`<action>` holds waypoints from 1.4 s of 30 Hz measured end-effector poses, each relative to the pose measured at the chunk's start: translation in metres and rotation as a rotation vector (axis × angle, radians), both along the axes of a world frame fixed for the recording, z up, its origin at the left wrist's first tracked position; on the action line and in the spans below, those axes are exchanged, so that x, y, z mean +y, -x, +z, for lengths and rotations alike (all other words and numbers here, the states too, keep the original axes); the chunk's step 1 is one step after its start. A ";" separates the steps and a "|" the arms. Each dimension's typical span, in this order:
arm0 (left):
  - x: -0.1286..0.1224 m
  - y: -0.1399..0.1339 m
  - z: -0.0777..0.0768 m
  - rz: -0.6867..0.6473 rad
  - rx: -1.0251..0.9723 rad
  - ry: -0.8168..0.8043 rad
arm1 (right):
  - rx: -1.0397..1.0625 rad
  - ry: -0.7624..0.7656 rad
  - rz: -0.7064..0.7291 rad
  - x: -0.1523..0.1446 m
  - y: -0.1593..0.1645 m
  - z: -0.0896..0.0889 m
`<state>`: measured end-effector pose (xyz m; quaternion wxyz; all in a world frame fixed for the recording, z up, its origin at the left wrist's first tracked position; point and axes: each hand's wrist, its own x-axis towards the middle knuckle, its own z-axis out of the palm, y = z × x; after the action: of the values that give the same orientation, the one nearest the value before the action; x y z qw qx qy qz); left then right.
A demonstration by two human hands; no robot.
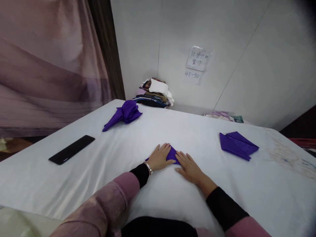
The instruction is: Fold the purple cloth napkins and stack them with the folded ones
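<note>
A folded purple cloth napkin (172,154) lies flat on the white-covered table in front of me, mostly hidden under my hands. My left hand (160,158) rests flat on its left part, fingers stretched out, a bracelet at the wrist. On its right edge lies my right hand (189,166), palm down with the fingers extended. Farther right sits another folded purple napkin (238,144) with pointed corners. Toward the back left, a purple napkin shaped into a bunched form with a long tapered end (124,113) lies on its side.
A dark flat phone-like slab (72,149) lies on the left of the white tablecloth (118,148). Behind the far edge stand a pile of folded clothes (155,92) and more fabric (221,116). A paper sign (197,59) hangs on the wall; a pink curtain (49,59) hangs left.
</note>
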<state>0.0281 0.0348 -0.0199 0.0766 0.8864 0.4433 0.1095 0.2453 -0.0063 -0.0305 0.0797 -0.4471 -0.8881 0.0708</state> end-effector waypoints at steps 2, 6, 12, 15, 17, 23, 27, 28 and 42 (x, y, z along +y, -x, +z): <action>0.000 -0.001 0.002 -0.002 0.008 -0.001 | 0.002 -0.002 -0.005 -0.007 -0.006 0.001; 0.002 -0.003 0.003 0.001 0.028 0.008 | -0.017 0.038 -0.034 -0.021 -0.019 0.006; 0.004 -0.004 0.002 -0.003 0.053 0.005 | -0.030 0.136 -0.115 -0.041 -0.035 0.013; 0.005 -0.005 0.001 -0.002 0.059 0.007 | 0.016 0.201 -0.175 -0.048 -0.046 0.017; 0.005 -0.005 0.002 -0.002 0.057 0.008 | 0.109 0.229 -0.268 -0.051 -0.054 0.020; 0.004 -0.006 0.005 -0.002 0.050 0.014 | 0.555 0.166 -0.570 -0.046 -0.057 0.027; 0.004 -0.007 0.006 0.008 0.053 0.012 | 0.662 0.159 -0.558 -0.035 -0.038 0.022; 0.004 -0.007 0.005 0.008 0.055 0.012 | 0.654 0.143 -0.564 -0.032 -0.034 0.021; 0.005 -0.007 0.005 0.019 0.036 0.075 | 0.504 0.047 -0.529 -0.004 -0.016 0.004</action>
<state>0.0350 0.0402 -0.0150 0.1007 0.8805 0.4566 0.0777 0.2617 -0.0107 -0.0265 0.3014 -0.6314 -0.6924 0.1764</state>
